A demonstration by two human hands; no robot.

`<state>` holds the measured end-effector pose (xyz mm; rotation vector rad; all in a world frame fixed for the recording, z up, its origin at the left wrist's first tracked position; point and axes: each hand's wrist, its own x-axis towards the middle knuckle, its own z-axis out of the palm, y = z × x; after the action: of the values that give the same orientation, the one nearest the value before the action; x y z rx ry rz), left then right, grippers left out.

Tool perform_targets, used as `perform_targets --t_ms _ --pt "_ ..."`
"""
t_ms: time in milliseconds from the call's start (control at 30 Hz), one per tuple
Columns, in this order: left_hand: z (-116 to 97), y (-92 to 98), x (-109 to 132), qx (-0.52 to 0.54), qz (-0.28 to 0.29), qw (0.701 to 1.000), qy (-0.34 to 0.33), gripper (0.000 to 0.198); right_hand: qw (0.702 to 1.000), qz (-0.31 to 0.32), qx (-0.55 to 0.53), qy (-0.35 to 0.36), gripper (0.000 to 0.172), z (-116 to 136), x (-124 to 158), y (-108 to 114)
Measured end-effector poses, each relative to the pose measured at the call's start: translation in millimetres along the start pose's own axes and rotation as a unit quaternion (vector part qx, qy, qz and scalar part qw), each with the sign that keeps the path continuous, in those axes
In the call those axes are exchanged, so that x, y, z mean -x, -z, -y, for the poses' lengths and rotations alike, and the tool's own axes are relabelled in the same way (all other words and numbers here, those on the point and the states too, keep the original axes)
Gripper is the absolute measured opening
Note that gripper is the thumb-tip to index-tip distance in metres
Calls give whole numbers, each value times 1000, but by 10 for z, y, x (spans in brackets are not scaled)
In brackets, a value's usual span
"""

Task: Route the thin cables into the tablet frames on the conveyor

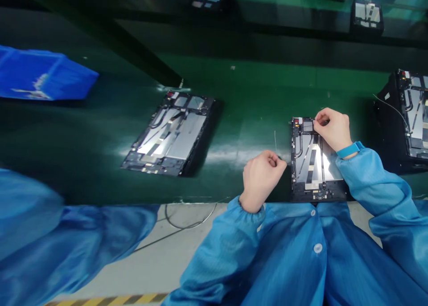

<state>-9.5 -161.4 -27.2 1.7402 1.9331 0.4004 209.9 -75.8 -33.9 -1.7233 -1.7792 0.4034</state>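
Note:
An opened tablet chassis point(312, 163) with silver battery panels lies on the green conveyor belt point(254, 101) right before me. My right hand point(332, 128) rests on its upper right corner, fingers pinched together on a small part near the top edge; what it pinches is too small to name. My left hand point(261, 177) is curled into a loose fist just left of the chassis, at its lower left side, with nothing visible in it. Both arms wear blue smock sleeves, and a blue band sits on my right wrist.
A second opened tablet point(170, 134) lies tilted on the belt to the left. A third point(413, 114) stands at the right edge. A blue bin point(43, 74) sits far left. Another person's blue sleeve point(50, 239) fills the lower left. More units point(367, 14) ride the far belt.

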Motion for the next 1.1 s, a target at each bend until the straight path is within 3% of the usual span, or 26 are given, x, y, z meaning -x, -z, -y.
perform_targets --t_ms 100,200,300,467,633,900,1100 --pt "79 -27 -15 -106 22 994 -3 11 999 -10 27 24 13 -5 137 47" --pt "27 4 -86 -139 38 989 -7 9 999 -4 24 38 13 -18 262 82" --pt "-75 54 -252 -75 23 996 -51 20 999 4 -33 34 10 -41 349 103" --pt "-181 12 -657 96 50 987 -119 13 995 -34 -88 19 8 -103 381 103" --pt "-148 -51 -861 216 156 959 -98 9 991 -30 -123 31 5 -131 401 91" --pt "-58 76 -987 307 280 908 -60 18 990 20 -124 61 11 -72 480 108" --pt "-46 72 -1018 328 290 899 -30 21 984 45 -163 48 11 -64 502 97"
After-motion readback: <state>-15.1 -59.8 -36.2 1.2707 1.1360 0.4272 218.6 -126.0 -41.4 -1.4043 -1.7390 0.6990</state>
